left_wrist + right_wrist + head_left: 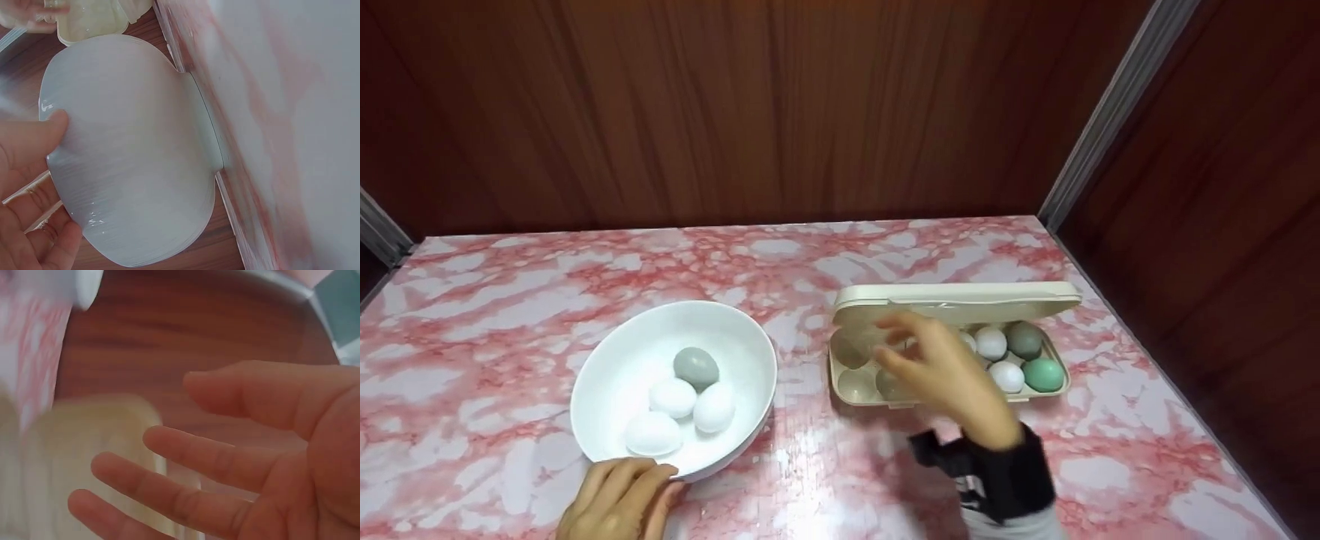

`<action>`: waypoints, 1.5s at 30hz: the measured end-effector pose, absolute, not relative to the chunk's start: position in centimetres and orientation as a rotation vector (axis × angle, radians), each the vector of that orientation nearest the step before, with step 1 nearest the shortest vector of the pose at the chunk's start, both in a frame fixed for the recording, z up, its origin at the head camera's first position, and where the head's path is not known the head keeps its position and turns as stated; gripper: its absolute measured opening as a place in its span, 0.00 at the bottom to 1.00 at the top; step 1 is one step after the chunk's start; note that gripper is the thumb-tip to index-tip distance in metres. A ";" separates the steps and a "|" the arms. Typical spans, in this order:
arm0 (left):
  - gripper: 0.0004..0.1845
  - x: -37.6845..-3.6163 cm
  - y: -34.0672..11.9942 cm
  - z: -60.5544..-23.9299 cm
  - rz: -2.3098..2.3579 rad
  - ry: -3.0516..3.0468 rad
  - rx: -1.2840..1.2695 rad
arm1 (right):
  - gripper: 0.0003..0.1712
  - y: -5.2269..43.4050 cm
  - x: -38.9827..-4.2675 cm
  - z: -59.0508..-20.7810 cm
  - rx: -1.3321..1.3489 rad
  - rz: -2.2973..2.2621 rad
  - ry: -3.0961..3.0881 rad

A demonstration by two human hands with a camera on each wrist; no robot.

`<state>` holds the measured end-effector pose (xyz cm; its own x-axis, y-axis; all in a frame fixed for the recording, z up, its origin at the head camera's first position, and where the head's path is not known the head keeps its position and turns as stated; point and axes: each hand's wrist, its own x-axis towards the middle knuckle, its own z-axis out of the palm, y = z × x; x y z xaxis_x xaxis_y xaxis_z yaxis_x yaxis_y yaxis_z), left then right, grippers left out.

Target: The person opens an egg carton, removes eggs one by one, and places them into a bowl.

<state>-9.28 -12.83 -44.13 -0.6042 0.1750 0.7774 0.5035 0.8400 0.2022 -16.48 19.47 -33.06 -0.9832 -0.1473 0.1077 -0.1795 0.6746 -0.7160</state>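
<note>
Head: my left hand [619,499] touches the white bowl [607,375] rim on the table [472,300]; right hand [941,371] over the egg carton [960,300] | Left wrist: fingers [34,140] rest straight on bowl | Right wrist: fingers [225,461] spread, holding nothing.

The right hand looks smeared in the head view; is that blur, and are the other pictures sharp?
Head view: the right hand is motion-blurred over the egg carton, while the bowl and its eggs are sharp; glare streaks the table. Left wrist view: the bowl's underside shows streaky highlights and the left hand is soft. Right wrist view: the fingers are fairly clear, the carton behind them out of focus.
</note>
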 end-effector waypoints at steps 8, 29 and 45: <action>0.34 -9.3 -12.8 -44.1 -0.542 -2.215 -0.489 | 0.19 23.1 -16.0 -33.4 0.146 1.095 -2.848; 0.35 -9.2 -12.9 -44.2 -0.545 -2.204 -0.500 | 0.20 26.3 -16.6 -34.6 0.022 1.018 -2.974; 0.34 -9.1 -12.9 -44.0 -0.539 -2.244 -0.478 | 0.11 24.4 -17.7 -36.5 -0.007 0.649 -3.109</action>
<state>-9.11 -12.87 -44.03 -0.6369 0.1683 0.7523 0.4917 0.8403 0.2283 -17.66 24.41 -36.52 -0.9994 -0.0030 -0.0345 0.0110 0.9165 -0.3999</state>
